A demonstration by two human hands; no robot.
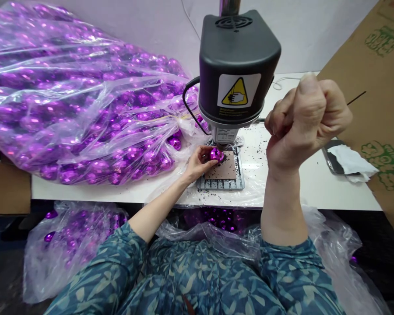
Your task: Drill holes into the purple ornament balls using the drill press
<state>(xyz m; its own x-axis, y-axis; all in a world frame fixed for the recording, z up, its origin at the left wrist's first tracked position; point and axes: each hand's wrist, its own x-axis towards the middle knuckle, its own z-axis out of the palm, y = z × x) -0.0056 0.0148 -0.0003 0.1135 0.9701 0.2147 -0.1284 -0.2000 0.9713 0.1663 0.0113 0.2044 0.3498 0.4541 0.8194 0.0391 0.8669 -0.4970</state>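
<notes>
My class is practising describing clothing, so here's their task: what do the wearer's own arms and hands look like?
The left sleeve and right sleeve are teal-blue with a paler leaf print, leaving the forearms bare. The left hand and right hand are ungloved; no watch or bracelet shows.

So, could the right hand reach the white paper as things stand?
Probably yes: the right hand seems closed around a dark lever and would need to let go, but nothing visible blocks the white paper.
</notes>
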